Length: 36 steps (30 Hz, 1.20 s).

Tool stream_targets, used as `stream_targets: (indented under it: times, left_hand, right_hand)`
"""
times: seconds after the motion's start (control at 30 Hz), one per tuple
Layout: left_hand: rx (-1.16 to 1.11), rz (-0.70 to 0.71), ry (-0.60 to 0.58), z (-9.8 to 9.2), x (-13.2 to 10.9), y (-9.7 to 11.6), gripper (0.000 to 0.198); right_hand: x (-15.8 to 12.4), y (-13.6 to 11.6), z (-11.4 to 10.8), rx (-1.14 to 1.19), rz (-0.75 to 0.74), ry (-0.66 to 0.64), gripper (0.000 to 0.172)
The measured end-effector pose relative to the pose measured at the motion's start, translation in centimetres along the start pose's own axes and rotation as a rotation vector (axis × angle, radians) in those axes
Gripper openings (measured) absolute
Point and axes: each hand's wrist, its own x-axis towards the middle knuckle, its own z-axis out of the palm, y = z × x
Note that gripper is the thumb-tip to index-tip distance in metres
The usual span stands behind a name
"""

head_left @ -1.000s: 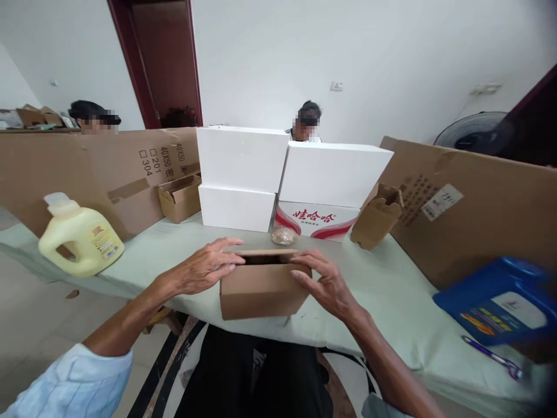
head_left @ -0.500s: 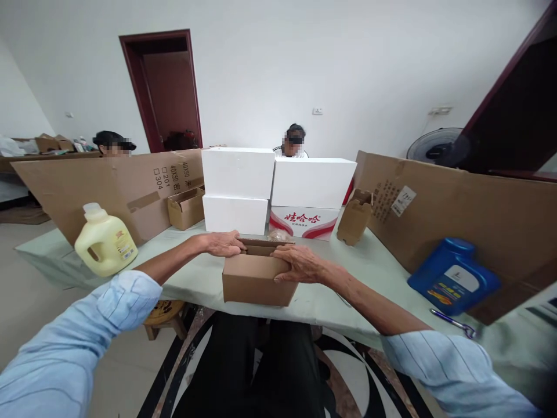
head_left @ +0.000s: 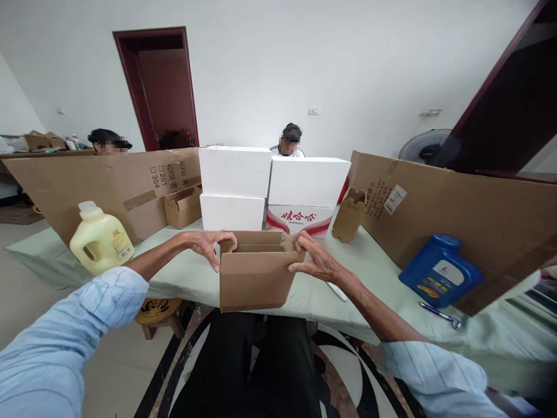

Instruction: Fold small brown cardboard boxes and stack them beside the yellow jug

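Observation:
A brown cardboard box [head_left: 256, 281] with an open top is at the table's front edge, right before my lap. My left hand [head_left: 209, 247] grips its upper left corner, thumb outside and fingers over the rim. On the opposite corner my right hand [head_left: 317, 258] has its fingers curled over the rim and its thumb on the front wall. Part of the inner wall shows, but the bottom is hidden. Just right of the box, partly behind my right forearm, lies a thin white item [head_left: 337, 291].
White boxes [head_left: 235, 173] and a red-printed carton [head_left: 300, 219] are stacked beyond. Small cardboard boxes [head_left: 183, 208] flank them. A yellow jug [head_left: 100, 241] stands left; a blue jug [head_left: 441, 270] and a purple-handled tool [head_left: 439, 314] are right. Large cardboard sheets [head_left: 461, 215] border the table. Two people sit beyond.
Both hands have shifted outward to the box's upper corners. The box's rim looks higher and its opening shows more. The white item beside it has come into view.

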Motion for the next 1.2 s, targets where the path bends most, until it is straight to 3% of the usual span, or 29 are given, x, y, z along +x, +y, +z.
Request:
stream_targets:
  times: [0.1, 0.2, 0.37, 0.43, 0.6, 0.73, 0.83, 0.9, 0.97, 1.07, 1.2]
  left_hand:
    - [-0.124, 0.059, 0.169, 2.9, -1.2, -2.0, 0.066]
    - [-0.331, 0.049, 0.394, 5.6, -2.2, -3.6, 0.068]
    - [-0.509, 0.038, 0.755, 8.9, -2.9, -4.6, 0.072]
    - [-0.52, 0.062, 0.811, 9.9, -3.0, -4.5, 0.077]
    - [-0.469, 0.043, 0.75, 11.6, -3.5, -3.9, 0.095]
    - [-0.408, -0.032, 0.866, 11.7, -3.3, -4.3, 0.086]
    - [-0.359, -0.106, 1.086, 11.2, -2.4, -4.7, 0.078]
    - [-0.315, -0.154, 1.236, 10.9, -1.7, -4.7, 0.074]
    - [-0.303, -0.168, 1.307, 10.6, -1.0, -4.7, 0.074]
    - [-0.341, -0.157, 1.317, 10.4, -0.2, -5.0, 0.087]
    - [-0.43, -0.146, 1.288, 10.3, 0.0, -6.1, 0.095]
  right_hand:
    - [-1.7, 1.0, 1.6, 0.065, 0.085, 0.167, 0.062]
    - [-2.6, 1.5, 3.3, 0.12, 0.152, 0.237, 0.053]
    - [-2.8, 1.1, 5.5, 0.188, 0.236, 0.425, 0.04]
    - [-2.9, 0.8, 6.5, 0.191, 0.323, 0.523, 0.041]
    - [-3.7, -0.1, 8.6, 0.199, 0.511, 0.601, 0.045]
    - [-4.0, -1.3, 9.1, 0.306, 0.553, 0.605, 0.072]
    - [-4.2, -2.2, 9.6, 0.36, 0.536, 0.635, 0.103]
    - [-4.5, -2.5, 10.3, 0.332, 0.527, 0.664, 0.113]
    - [-5.1, -2.4, 11.1, 0.328, 0.515, 0.629, 0.101]
    - [-6.5, -1.7, 11.9, 0.35, 0.483, 0.447, 0.052]
    - [-8.3, -1.2, 11.6, 0.331, 0.444, 0.295, 0.036]
